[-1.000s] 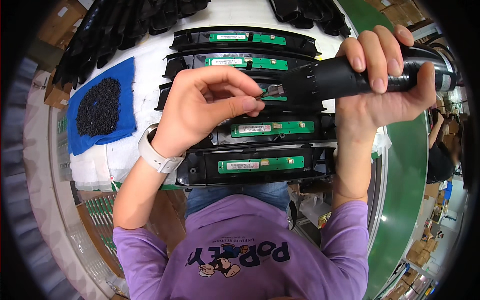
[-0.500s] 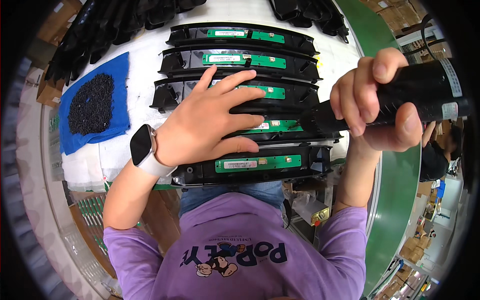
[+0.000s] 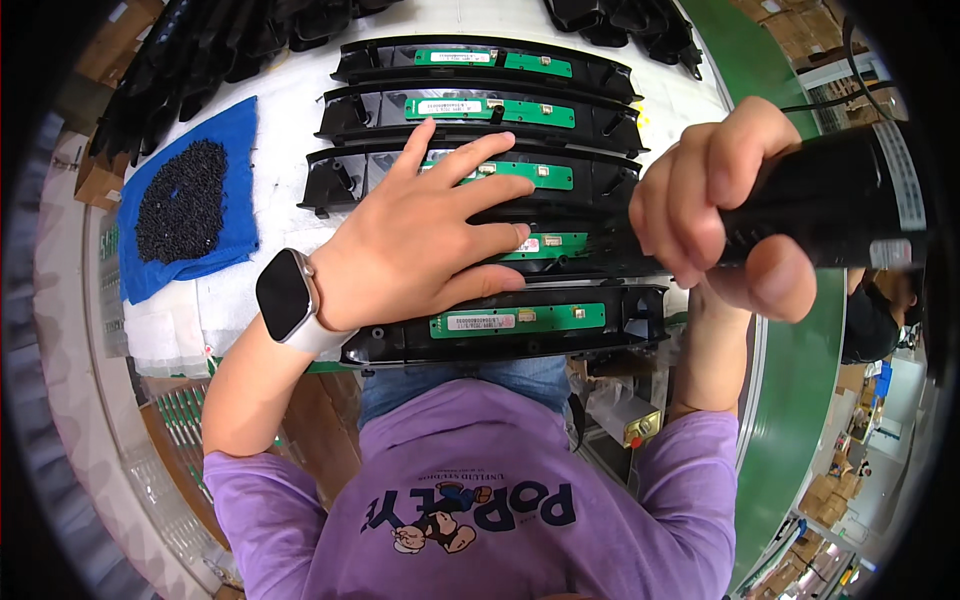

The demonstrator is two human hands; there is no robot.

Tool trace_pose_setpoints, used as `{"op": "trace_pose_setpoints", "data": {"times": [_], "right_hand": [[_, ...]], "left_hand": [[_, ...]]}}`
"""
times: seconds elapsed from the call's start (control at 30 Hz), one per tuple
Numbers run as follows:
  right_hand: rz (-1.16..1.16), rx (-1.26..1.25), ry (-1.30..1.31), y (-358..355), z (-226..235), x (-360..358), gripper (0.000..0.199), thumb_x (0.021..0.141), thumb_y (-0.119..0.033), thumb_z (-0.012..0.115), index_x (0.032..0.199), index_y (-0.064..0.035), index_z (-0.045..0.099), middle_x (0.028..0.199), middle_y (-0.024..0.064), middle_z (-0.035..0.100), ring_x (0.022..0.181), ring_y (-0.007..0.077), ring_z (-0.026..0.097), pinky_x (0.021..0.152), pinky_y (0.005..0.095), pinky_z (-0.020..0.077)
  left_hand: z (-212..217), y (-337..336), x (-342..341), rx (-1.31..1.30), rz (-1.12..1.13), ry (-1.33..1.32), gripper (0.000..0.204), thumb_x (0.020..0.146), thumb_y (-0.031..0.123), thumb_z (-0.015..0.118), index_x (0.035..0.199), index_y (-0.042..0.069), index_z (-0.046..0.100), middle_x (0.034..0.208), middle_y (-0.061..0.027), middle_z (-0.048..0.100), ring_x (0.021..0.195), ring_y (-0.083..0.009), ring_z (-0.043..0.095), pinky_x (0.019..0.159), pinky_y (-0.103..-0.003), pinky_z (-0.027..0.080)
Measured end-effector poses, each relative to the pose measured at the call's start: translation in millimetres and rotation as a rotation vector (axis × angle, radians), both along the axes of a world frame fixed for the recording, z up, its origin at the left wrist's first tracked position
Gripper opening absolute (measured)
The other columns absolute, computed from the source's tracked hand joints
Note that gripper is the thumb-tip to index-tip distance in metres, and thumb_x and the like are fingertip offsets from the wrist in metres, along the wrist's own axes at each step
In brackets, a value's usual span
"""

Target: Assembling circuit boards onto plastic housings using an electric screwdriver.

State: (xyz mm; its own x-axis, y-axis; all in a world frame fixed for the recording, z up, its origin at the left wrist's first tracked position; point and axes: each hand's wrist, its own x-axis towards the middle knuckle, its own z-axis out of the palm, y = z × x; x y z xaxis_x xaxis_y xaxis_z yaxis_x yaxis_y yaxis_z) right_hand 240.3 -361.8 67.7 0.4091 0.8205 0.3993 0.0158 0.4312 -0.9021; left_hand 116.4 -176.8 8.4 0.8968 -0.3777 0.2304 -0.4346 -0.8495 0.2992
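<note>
My left hand [image 3: 430,225] lies with fingers spread across the middle of a row of black plastic panels, wearing a watch at the wrist. Its fingertips rest over the third and fourth panels from the far side. In my right hand [image 3: 715,200] is a black electric screwdriver [image 3: 830,185], held sideways with its nose pointing left. The nose meets the right end of a green circuit board [image 3: 560,243] in the fourth panel; the bit's exact contact is hard to see. Nearest me lies another black panel [image 3: 400,343] with its own green board [image 3: 550,319].
Small black screws [image 3: 190,205] are heaped on a blue cloth [image 3: 243,135] at the left. More black plastic parts [image 3: 240,45] are piled at the far left and far right [image 3: 640,25]. A white cover [image 3: 285,220] lies under the panels. Another person [image 3: 875,320] is at the right.
My right hand and the screwdriver have shifted a little left, the screwdriver's nose now further over the fourth panel's board. My left hand stays spread in nearly the same place.
</note>
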Motion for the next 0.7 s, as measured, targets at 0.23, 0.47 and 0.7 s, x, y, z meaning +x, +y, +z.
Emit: {"op": "trace_pose_setpoints", "data": {"times": [0.23, 0.47, 0.7], "right_hand": [[0.058, 0.04, 0.027, -2.3, -6.0, -3.0, 0.036, 0.074, -0.027, 0.069, 0.088, -0.0068, 0.043, 0.059, 0.0001, 0.049, 0.039, 0.0086, 0.046, 0.041, 0.0225, 0.0396], [0.003, -0.002, -0.274, -5.3, -0.3, -12.8, 0.038, 0.074, -0.024, 0.073, 0.091, -0.0045, 0.044, 0.062, 0.0021, 0.05, 0.044, 0.0108, 0.046, 0.041, 0.0246, 0.0373], [0.059, 0.339, -0.138, -27.7, 9.2, 2.9, 0.045, 0.076, -0.036, 0.069, 0.1, -0.007, 0.043, 0.062, -0.0034, 0.052, 0.043, 0.0077, 0.052, 0.046, 0.0238, 0.0435]], "left_hand": [[1.9, -5.3, 0.9, 0.082, 0.005, -0.007, 0.026, 0.08, 0.034, 0.064, 0.098, 0.015, 0.066, 0.125, -0.0042, 0.05, 0.132, -0.0299, 0.031, 0.1, -0.064, 0.024], [5.4, -8.3, -8.6, 0.135, 0.066, -0.099, 0.023, 0.084, 0.033, 0.06, 0.098, 0.016, 0.067, 0.124, -0.0039, 0.051, 0.13, -0.0287, 0.034, 0.099, -0.062, 0.028], [12.3, 9.8, -25.0, -0.069, 0.244, -0.346, 0.028, 0.083, 0.029, 0.06, 0.107, 0.014, 0.063, 0.12, -0.0085, 0.054, 0.122, -0.0289, 0.044, 0.096, -0.057, 0.033]]}}
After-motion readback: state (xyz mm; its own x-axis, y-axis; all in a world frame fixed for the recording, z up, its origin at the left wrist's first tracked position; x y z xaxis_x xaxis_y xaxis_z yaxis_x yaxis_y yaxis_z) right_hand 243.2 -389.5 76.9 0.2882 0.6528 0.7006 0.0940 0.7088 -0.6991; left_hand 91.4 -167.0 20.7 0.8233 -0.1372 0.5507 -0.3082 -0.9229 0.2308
